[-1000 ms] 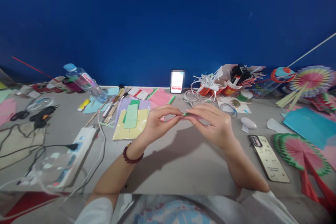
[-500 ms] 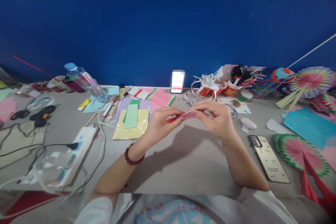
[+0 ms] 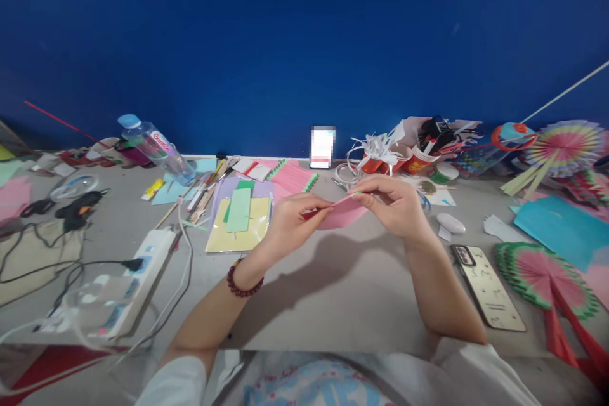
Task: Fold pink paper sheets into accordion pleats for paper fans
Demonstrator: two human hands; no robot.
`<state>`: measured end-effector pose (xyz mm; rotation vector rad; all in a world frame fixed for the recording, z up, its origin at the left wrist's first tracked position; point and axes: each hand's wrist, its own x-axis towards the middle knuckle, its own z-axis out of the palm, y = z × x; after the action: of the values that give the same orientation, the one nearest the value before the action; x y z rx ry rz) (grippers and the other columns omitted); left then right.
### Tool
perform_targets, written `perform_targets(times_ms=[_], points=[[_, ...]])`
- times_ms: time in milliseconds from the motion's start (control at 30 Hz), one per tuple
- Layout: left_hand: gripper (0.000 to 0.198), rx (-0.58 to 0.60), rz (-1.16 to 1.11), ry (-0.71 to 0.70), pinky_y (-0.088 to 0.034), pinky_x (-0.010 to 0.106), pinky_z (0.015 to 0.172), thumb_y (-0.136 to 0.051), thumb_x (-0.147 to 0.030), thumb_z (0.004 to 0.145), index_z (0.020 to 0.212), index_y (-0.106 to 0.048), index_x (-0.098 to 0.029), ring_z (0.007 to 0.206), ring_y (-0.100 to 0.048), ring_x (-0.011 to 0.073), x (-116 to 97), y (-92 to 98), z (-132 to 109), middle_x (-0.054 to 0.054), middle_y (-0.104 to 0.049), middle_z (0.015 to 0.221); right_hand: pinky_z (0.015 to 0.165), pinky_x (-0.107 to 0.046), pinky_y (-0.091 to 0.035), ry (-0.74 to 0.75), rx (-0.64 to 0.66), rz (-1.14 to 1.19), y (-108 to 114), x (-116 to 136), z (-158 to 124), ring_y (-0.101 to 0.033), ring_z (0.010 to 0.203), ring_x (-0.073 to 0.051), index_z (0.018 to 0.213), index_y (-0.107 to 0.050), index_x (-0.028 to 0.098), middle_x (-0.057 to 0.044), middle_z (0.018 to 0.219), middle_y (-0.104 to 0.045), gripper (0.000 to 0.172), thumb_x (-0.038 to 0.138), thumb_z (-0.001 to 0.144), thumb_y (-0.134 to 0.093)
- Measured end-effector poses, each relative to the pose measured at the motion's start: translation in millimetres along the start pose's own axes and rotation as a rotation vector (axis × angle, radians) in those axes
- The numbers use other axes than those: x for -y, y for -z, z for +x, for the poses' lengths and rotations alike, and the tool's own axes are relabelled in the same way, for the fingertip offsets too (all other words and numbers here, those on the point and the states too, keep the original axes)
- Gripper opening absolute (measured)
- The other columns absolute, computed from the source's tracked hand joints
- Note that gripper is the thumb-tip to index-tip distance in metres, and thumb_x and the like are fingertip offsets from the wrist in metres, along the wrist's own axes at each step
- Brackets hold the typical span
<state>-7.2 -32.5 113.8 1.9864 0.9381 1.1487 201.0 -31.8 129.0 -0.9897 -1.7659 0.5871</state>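
Above the grey table point(image 3: 323, 292), my left hand point(image 3: 290, 225) and my right hand point(image 3: 397, 206) pinch the two ends of a pink pleated paper point(image 3: 341, 214) with a green edge. The paper hangs partly spread between them like a small fan. My left wrist wears a dark red bead bracelet point(image 3: 242, 284). Both hands have their fingers closed on the paper.
A stack of coloured paper sheets point(image 3: 240, 219) lies left of my hands. A power strip point(image 3: 121, 285) with cables sits at the left, a water bottle point(image 3: 155, 147) behind it. A phone point(image 3: 488, 287) and finished paper fans point(image 3: 540, 276) lie at the right. Red cups point(image 3: 409, 162) stand by the blue wall.
The pleated paper, pressed shut between my fingertips a second ago, has fanned out. My right hand rose and moved slightly right, away from my left.
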Motion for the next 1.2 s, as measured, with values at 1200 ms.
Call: perform_targets(times_ms=[1200], points=[[0.015,0.067,0.396,0.075,-0.051,0.031,0.068,-0.059,-0.021,0.085,0.082,-0.073,-0.019,0.081,-0.066,0.0212,64,15.9,17,0.006,-0.073,0.085,0.064,-0.029,-0.045,-0.097,0.305,-0.376,12,-68,14,-0.057,0.069,-0.015,0.089,-0.07,0.018,-0.004,0.082,-0.07,0.017,0.026,0.085,-0.056]])
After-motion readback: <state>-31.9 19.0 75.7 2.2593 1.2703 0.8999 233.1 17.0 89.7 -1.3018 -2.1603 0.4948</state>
